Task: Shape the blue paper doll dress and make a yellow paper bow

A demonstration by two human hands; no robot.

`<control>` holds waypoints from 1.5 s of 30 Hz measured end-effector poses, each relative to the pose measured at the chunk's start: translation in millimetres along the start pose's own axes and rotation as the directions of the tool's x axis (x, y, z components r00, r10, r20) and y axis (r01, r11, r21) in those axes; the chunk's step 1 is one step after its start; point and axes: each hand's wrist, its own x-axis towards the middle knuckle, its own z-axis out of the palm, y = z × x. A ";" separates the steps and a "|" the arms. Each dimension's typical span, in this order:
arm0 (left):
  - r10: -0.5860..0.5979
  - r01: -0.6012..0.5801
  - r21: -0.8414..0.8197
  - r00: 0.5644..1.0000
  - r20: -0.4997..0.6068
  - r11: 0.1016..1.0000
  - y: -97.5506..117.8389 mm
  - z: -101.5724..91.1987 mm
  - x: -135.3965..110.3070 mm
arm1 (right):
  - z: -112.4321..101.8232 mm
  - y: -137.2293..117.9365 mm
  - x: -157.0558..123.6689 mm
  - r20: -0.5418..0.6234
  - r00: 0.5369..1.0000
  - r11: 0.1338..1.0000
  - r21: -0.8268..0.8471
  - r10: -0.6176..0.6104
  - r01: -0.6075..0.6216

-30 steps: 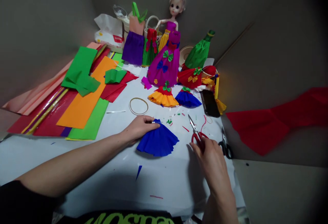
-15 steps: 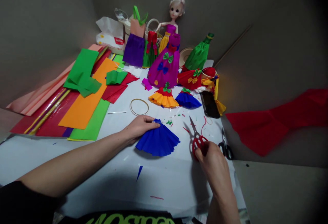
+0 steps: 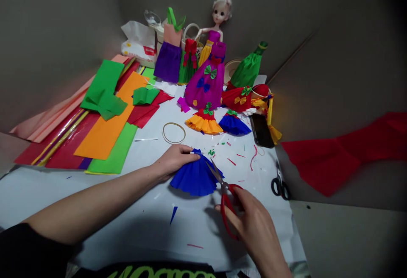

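Note:
My left hand pinches the gathered top of a pleated blue crepe-paper doll skirt, which lies flat on the white table covering. My right hand grips red-handled scissors by the loops. The scissors' steel blades angle up and left, and their tips lie over the skirt's upper right side, close to my left fingers. Whether the blades touch the paper is hard to tell. Small paper scraps lie just beyond the skirt.
Sheets of coloured crepe paper cover the left side. A doll and several paper dresses stand at the back. Nearby lie a gold ring, a phone, and black-handled scissors. Red paper lies on the right.
My right hand has moved left and toward me with the red-handled scissors, bringing the blades from beside the skirt to over it. My left hand and the skirt have stayed in place.

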 end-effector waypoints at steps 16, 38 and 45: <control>0.040 -0.042 0.058 0.999 0.029 0.997 6.4 4.2 -7.2 | 9.6 -16.5 2.4 0.025 0.996 0.989 -0.121 0.089 -0.085; -0.015 0.020 -0.055 0.997 0.082 0.998 7.6 4.5 -8.1 | 16.1 -13.0 2.3 0.021 0.995 0.985 -0.148 0.095 -0.090; 0.010 -0.004 -0.058 0.996 0.094 0.998 6.0 2.3 -7.3 | 17.4 -12.7 0.5 0.018 0.995 0.985 -0.146 0.098 -0.094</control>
